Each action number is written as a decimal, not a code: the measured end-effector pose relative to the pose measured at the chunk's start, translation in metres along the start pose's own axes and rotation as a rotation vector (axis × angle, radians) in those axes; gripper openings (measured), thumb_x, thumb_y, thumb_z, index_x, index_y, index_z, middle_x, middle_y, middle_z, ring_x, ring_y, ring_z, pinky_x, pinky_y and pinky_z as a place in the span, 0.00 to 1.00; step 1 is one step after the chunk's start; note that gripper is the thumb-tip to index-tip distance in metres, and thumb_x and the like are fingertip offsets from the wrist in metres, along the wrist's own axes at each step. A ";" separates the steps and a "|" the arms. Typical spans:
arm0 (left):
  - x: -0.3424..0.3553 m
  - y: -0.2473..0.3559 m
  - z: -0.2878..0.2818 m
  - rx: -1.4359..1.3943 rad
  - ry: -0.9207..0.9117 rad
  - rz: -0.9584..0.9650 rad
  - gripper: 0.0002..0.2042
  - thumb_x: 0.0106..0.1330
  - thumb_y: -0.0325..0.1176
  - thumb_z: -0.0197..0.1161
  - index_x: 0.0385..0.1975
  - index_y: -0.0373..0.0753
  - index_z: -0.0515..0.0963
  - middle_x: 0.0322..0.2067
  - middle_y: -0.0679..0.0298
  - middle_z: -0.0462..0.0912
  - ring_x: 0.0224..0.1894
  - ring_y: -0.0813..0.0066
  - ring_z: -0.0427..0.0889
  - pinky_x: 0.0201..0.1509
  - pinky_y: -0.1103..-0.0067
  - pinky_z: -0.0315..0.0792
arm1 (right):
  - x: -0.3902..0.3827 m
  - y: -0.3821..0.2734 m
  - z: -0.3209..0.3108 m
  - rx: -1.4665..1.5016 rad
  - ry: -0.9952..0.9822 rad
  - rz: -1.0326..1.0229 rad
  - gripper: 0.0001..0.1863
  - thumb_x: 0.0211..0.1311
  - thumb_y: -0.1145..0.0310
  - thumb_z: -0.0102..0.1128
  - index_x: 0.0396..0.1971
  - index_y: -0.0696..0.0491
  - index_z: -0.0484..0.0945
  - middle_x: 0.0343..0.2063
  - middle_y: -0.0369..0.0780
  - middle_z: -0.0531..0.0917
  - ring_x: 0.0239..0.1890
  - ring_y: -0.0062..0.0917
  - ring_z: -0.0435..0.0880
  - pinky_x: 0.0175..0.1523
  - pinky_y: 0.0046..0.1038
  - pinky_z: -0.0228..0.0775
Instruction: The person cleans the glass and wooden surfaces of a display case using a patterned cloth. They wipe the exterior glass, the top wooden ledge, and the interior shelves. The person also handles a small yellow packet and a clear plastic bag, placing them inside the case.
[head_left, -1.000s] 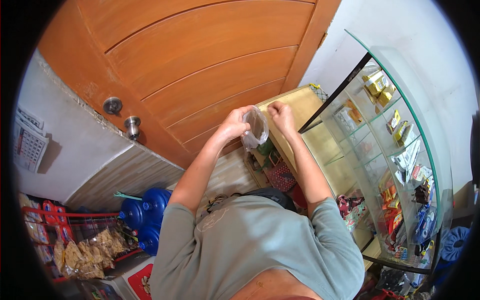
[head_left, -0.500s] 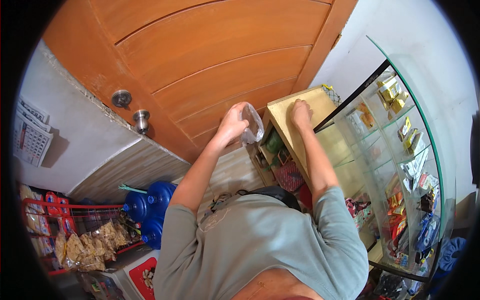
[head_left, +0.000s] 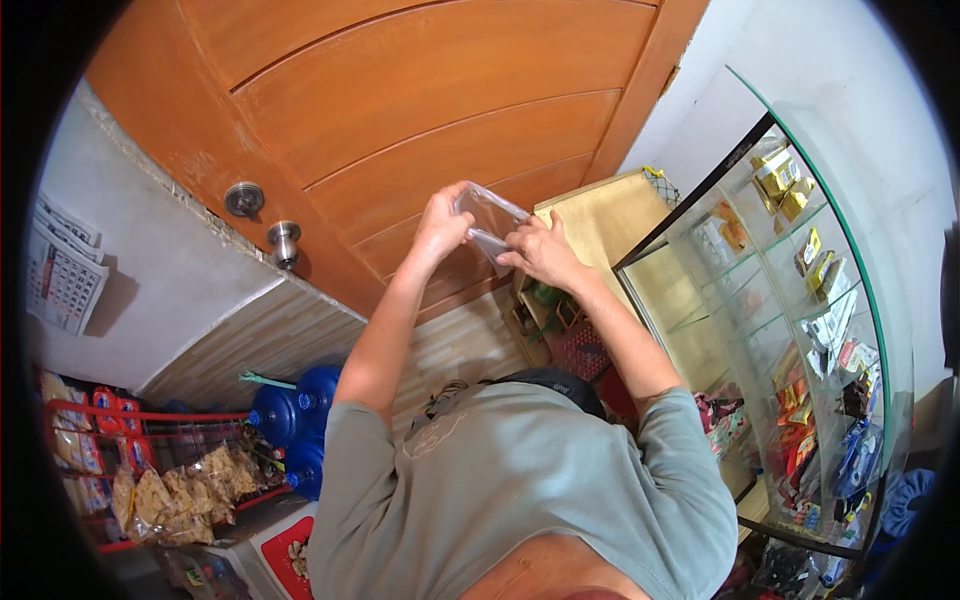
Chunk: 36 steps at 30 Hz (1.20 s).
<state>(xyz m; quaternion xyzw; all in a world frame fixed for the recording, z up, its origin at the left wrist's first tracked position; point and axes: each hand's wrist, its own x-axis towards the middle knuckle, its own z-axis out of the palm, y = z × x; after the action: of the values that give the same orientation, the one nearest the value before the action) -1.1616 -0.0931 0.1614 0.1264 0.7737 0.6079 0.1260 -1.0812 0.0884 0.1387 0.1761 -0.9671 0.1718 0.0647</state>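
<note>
A clear plastic bag (head_left: 490, 216) is stretched between my two hands in front of the wooden door, its mouth spread apart. My left hand (head_left: 441, 223) grips one side of the rim, fingers closed on the thin film. On the opposite side, my right hand (head_left: 545, 250) pinches the rim between thumb and fingers. Nothing shows inside the bag. The right hand is close to the near corner of a pale wooden cabinet top (head_left: 610, 215).
An orange wooden door (head_left: 430, 110) with a round knob (head_left: 284, 240) stands ahead. On the right is a glass display case (head_left: 800, 300) with small packets. Blue water jugs (head_left: 275, 412) and a red wire rack (head_left: 170, 412) of snack bags stand on the left.
My right hand has left the cabinet top and moved left to take hold of the bag's rim. My left hand has shifted slightly left and up; the bag's mouth is now pulled wide.
</note>
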 end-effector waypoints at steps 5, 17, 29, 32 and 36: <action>-0.003 0.029 -0.013 0.198 0.131 0.355 0.25 0.50 0.17 0.48 0.52 0.28 0.69 0.33 0.56 0.80 0.19 0.78 0.75 0.23 0.82 0.71 | 0.008 -0.002 -0.038 -0.010 0.363 -0.076 0.09 0.50 0.62 0.62 0.25 0.51 0.77 0.29 0.38 0.77 0.47 0.32 0.71 0.57 0.51 0.52; -0.007 0.041 -0.003 0.285 0.096 0.577 0.16 0.51 0.17 0.50 0.40 0.32 0.76 0.39 0.56 0.79 0.42 0.67 0.79 0.46 0.76 0.73 | 0.027 -0.027 -0.055 0.735 0.371 0.091 0.12 0.55 0.72 0.61 0.37 0.57 0.71 0.28 0.38 0.77 0.34 0.19 0.75 0.39 0.24 0.69; -0.019 -0.013 0.023 -0.282 -0.302 0.496 0.36 0.47 0.37 0.73 0.55 0.34 0.63 0.52 0.59 0.68 0.56 0.68 0.66 0.61 0.72 0.59 | 0.055 -0.044 -0.064 0.859 0.162 -0.150 0.08 0.53 0.72 0.61 0.32 0.59 0.77 0.23 0.33 0.79 0.28 0.14 0.74 0.35 0.21 0.68; -0.017 -0.013 0.045 -0.274 -0.337 0.276 0.23 0.50 0.31 0.69 0.46 0.34 0.70 0.38 0.62 0.76 0.43 0.71 0.76 0.48 0.74 0.70 | 0.053 -0.048 -0.070 0.692 0.136 -0.018 0.09 0.51 0.71 0.63 0.29 0.60 0.77 0.21 0.35 0.78 0.27 0.15 0.72 0.33 0.22 0.67; -0.023 -0.005 0.045 -0.470 -0.515 0.102 0.13 0.57 0.31 0.63 0.40 0.34 0.74 0.25 0.63 0.79 0.37 0.71 0.79 0.44 0.75 0.72 | 0.054 -0.037 -0.086 0.771 0.325 0.055 0.09 0.52 0.69 0.64 0.25 0.59 0.75 0.18 0.35 0.76 0.25 0.14 0.72 0.30 0.22 0.66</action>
<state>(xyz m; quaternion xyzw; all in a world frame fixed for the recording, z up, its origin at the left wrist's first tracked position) -1.1243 -0.0612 0.1467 0.2818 0.5483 0.7228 0.3122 -1.1123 0.0691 0.2409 0.1320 -0.8135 0.5485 0.1413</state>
